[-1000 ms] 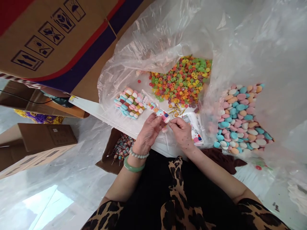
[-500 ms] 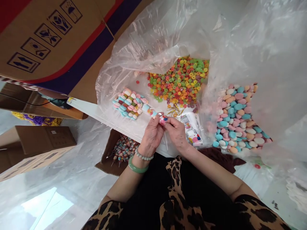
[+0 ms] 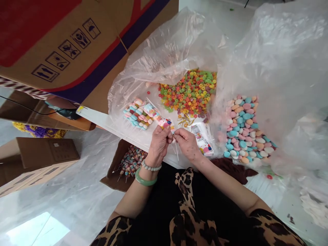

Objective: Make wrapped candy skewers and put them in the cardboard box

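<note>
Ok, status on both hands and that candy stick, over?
Left hand grips wrapped candy stick. Right hand pinches at its lower end. Gold twist ties beside; nothing in the way.

The one camera sits on my head, looking forward and steeply down, close over my left hand [image 3: 159,143] and right hand [image 3: 186,145] at the near edge of the table [image 3: 107,120], with my lap at the bottom.

Ring candies [image 3: 191,91] lie in a bag [image 3: 174,54], between two heaps of oval candies [image 3: 137,113] [image 3: 243,130].
</note>
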{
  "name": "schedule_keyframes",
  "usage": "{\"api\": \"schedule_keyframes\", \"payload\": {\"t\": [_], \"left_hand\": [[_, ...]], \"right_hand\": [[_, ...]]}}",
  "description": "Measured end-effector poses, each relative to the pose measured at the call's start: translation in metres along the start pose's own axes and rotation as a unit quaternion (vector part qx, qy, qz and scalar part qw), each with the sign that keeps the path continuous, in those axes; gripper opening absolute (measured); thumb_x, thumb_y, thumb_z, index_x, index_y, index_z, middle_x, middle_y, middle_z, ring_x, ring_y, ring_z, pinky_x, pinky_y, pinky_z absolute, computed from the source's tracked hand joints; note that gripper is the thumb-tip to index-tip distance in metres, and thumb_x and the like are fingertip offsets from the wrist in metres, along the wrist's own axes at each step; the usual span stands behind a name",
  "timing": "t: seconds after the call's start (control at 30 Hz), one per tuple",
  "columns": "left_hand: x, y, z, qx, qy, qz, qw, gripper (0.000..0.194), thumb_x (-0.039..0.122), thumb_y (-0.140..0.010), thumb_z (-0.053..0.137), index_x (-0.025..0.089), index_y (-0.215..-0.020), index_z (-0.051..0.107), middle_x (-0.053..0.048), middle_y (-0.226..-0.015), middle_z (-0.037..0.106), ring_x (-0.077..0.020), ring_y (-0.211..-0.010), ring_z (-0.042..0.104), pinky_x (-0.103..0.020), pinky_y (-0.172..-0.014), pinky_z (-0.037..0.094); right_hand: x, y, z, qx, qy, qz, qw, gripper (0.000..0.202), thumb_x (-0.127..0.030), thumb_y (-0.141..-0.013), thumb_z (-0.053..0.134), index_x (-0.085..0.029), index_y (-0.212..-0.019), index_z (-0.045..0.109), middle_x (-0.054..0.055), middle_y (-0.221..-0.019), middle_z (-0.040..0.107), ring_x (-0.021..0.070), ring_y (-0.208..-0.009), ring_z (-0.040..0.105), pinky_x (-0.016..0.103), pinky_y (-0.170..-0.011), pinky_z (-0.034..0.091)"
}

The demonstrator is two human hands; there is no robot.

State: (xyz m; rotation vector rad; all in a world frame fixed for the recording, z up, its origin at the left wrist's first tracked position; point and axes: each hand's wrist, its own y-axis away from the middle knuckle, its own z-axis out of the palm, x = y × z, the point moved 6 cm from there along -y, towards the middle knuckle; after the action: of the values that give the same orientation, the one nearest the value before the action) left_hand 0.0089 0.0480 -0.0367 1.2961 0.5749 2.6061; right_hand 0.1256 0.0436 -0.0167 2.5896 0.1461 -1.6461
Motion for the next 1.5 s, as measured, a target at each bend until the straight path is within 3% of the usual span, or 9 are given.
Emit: {"api": "schedule_keyframes", "payload": {"t": [0.27, 0.4, 0.57, 0.8, 1.0, 1.17, 1.33, 1.4, 1.5], "left_hand": [[-0.017, 0.027, 0.014, -0.054, -0.025, -0.087, 0.994, 0.030, 0.036, -0.076, 0.070, 0.017, -0.063, 0.050, 0.008, -0.038, 0.038, -0.0048, -0.033, 0.030, -0.021, -0.040, 0.020], [-0.014, 0.040, 0.008, -0.082, -0.147, -0.090, 0.982, 0.040, 0.032, -0.074, 0.067, 0.018, -0.048, 0.041, 0.007, -0.033, 0.032, -0.0037, -0.032, 0.023, -0.023, -0.040, 0.014], [-0.005, 0.054, 0.003, -0.145, -0.114, -0.116, 0.976, 0.027, 0.027, -0.064, 0.082, 0.015, -0.082, 0.066, -0.003, -0.075, 0.068, -0.0128, -0.069, 0.061, -0.023, -0.062, 0.043], [-0.027, 0.044, -0.010, -0.003, 0.101, -0.142, 0.985, 0.027, 0.036, -0.075, 0.076, 0.013, -0.066, 0.064, -0.003, -0.068, 0.064, -0.0134, -0.067, 0.060, -0.029, -0.073, 0.049], [-0.022, 0.055, 0.002, -0.035, 0.025, 0.003, 0.999, 0.019, 0.031, -0.072, 0.076, 0.013, -0.078, 0.074, -0.007, -0.094, 0.071, -0.0162, -0.085, 0.063, -0.027, -0.076, 0.047], [-0.032, 0.066, 0.011, -0.091, -0.005, -0.049, 0.995, 0.050, 0.049, -0.078, 0.069, 0.016, -0.115, 0.068, 0.002, -0.055, 0.058, -0.0129, -0.049, 0.054, -0.027, -0.057, 0.044], [-0.037, 0.070, -0.007, -0.077, 0.039, -0.098, 0.991, 0.027, 0.037, -0.072, 0.076, 0.013, -0.084, 0.070, -0.008, -0.087, 0.070, -0.0160, -0.074, 0.064, -0.029, -0.073, 0.051], [-0.035, 0.070, -0.021, -0.049, 0.036, -0.086, 0.994, 0.021, 0.031, -0.072, 0.076, 0.013, -0.070, 0.067, -0.010, -0.094, 0.071, -0.0184, -0.083, 0.065, -0.029, -0.076, 0.052], [-0.031, 0.068, -0.041, 0.008, 0.056, -0.086, 0.995, 0.025, 0.032, -0.077, 0.070, 0.013, -0.063, 0.062, -0.009, -0.090, 0.070, -0.0176, -0.076, 0.065, -0.031, -0.072, 0.054]], "right_hand": [[-0.011, 0.014, -0.007, 0.060, 0.145, -0.089, 0.984, 0.019, -0.021, -0.090, 0.042, -0.021, -0.091, 0.062, 0.003, -0.077, 0.065, 0.0186, -0.073, 0.060, 0.029, -0.070, 0.044], [-0.017, 0.018, -0.008, 0.001, 0.149, -0.149, 0.978, 0.034, -0.017, -0.091, 0.042, -0.023, -0.119, 0.060, 0.004, -0.097, 0.070, 0.0188, -0.086, 0.065, 0.029, -0.075, 0.047], [-0.024, 0.038, -0.012, 0.039, 0.208, -0.210, 0.954, 0.033, -0.016, -0.094, 0.037, -0.018, -0.107, 0.068, 0.008, -0.085, 0.069, 0.0208, -0.080, 0.064, 0.030, -0.071, 0.047], [-0.028, 0.075, 0.006, 0.013, 0.210, -0.270, 0.940, 0.035, -0.015, -0.093, 0.037, -0.015, -0.115, 0.065, 0.013, -0.099, 0.070, 0.0241, -0.092, 0.063, 0.036, -0.083, 0.049], [-0.015, 0.063, -0.010, -0.012, -0.084, -0.029, 0.996, 0.023, -0.033, -0.086, 0.057, -0.022, -0.107, 0.062, 0.004, -0.096, 0.067, 0.0173, -0.081, 0.062, 0.029, -0.068, 0.049], [-0.007, 0.055, 0.010, -0.112, -0.365, 0.152, 0.912, 0.026, -0.043, -0.078, 0.062, -0.019, -0.072, 0.053, -0.006, -0.051, 0.048, 0.0067, -0.040, 0.035, 0.021, -0.041, 0.025], [0.000, 0.067, 0.037, -0.248, -0.408, 0.246, 0.844, 0.027, -0.040, -0.076, 0.060, -0.021, -0.066, 0.044, -0.012, -0.043, 0.027, 0.0052, -0.036, 0.016, 0.020, -0.038, 0.015], [0.001, 0.072, 0.042, -0.267, -0.304, 0.219, 0.888, 0.027, -0.039, -0.083, 0.052, -0.023, -0.063, 0.042, -0.011, -0.043, 0.026, 0.0076, -0.036, 0.020, 0.022, -0.038, 0.022], [-0.010, 0.072, 0.030, -0.132, -0.095, 0.086, 0.983, 0.019, -0.033, -0.089, 0.048, -0.021, -0.075, 0.054, -0.001, -0.061, 0.054, 0.0143, -0.054, 0.049, 0.027, -0.053, 0.042]]}}
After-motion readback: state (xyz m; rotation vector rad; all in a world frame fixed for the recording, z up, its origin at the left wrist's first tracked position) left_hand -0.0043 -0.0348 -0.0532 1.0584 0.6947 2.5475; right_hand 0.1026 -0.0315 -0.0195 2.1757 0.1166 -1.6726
